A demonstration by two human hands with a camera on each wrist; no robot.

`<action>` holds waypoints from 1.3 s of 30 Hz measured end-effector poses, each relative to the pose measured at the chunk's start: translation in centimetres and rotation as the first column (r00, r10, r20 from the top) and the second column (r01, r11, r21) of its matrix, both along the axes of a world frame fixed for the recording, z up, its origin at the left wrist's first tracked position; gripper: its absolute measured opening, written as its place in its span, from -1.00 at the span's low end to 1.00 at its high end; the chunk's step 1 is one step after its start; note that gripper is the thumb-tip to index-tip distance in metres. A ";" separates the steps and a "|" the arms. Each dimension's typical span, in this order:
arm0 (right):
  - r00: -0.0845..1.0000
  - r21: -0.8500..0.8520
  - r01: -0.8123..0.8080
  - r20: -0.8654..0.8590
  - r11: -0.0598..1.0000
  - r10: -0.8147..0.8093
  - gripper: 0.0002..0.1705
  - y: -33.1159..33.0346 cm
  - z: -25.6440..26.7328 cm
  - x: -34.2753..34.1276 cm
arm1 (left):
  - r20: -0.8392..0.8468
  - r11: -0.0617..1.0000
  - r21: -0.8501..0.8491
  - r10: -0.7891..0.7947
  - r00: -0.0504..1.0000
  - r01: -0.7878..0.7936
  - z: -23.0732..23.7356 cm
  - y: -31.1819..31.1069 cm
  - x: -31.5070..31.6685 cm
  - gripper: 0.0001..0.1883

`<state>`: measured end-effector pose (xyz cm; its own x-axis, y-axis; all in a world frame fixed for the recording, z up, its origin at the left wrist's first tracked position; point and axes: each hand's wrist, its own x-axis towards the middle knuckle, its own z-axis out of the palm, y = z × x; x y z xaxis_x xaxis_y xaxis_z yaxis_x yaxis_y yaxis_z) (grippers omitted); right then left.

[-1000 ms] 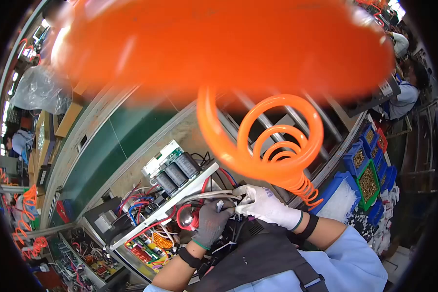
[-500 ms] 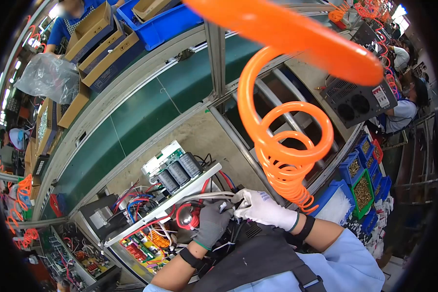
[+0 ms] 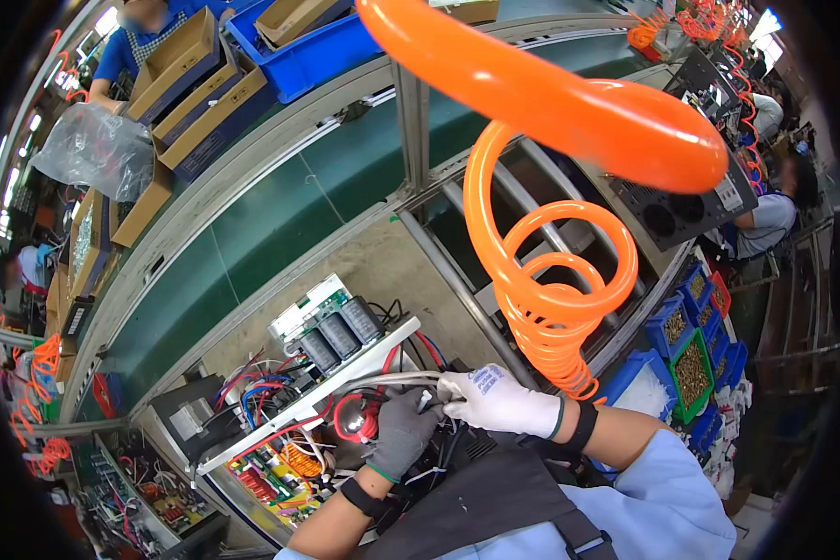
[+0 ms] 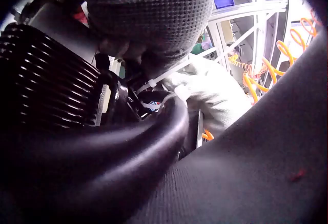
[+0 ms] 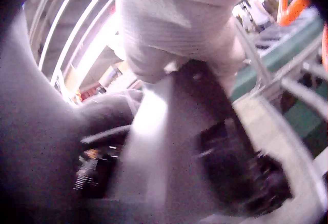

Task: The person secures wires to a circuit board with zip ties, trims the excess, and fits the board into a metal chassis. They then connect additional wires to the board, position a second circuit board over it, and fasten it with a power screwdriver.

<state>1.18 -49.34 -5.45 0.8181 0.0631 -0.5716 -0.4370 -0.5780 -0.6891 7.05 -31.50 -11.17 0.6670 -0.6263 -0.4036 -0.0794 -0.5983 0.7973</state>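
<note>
In the head view my left hand (image 3: 406, 434), in a grey glove, curls its fingers round a bundle of cables at the near end of an open electronics chassis (image 3: 308, 411). My right hand (image 3: 499, 401), in a white glove, meets it there with bent fingers. The left wrist view shows a white cable tie (image 4: 149, 84) on the wiring, its strip running up to the white glove, which pinches there. A thick black cable (image 4: 154, 147) passes below the left fingers. Grey cables (image 3: 392, 378) arch over the chassis edge. The right wrist view is blurred, with the right fingertips hidden behind a dark panel.
Orange coiled air hose (image 3: 569, 289) hangs in front, over the rollers. Large capacitors (image 3: 336, 341) stand on the chassis. Blue bins and a green bin (image 3: 691, 376) of small parts sit at the right. Past the green conveyor (image 3: 261, 233) are cardboard boxes (image 3: 205, 121) and a person.
The head view has shifted, so the orange hose covers less of it and the boxes appear. My right hand has come slightly left, its fingers closer to the left hand, which still grips the cables.
</note>
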 end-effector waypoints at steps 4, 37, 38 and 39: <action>0.977 -0.050 -0.101 0.182 0.994 0.108 -0.73 -0.6 -2.3 -0.4 | 0.002 1.000 0.004 0.023 1.000 -0.023 1.1 -0.4 0.0 -0.66; 0.951 0.235 -0.054 0.308 0.971 -0.022 -0.88 -0.6 0.2 -0.8 | -0.402 0.989 -0.123 -0.120 0.908 0.076 3.5 0.5 2.0 -0.76; 0.951 0.233 -0.055 0.308 0.971 -0.020 -0.88 -0.9 0.2 -0.7 | -0.442 0.984 -0.175 -0.111 0.890 0.036 3.4 0.8 1.8 -0.72; 0.961 0.254 -0.006 0.269 0.967 -0.065 -0.87 -1.2 0.1 -0.7 | -0.445 0.984 -0.175 -0.115 0.888 0.040 3.3 1.1 1.6 -0.72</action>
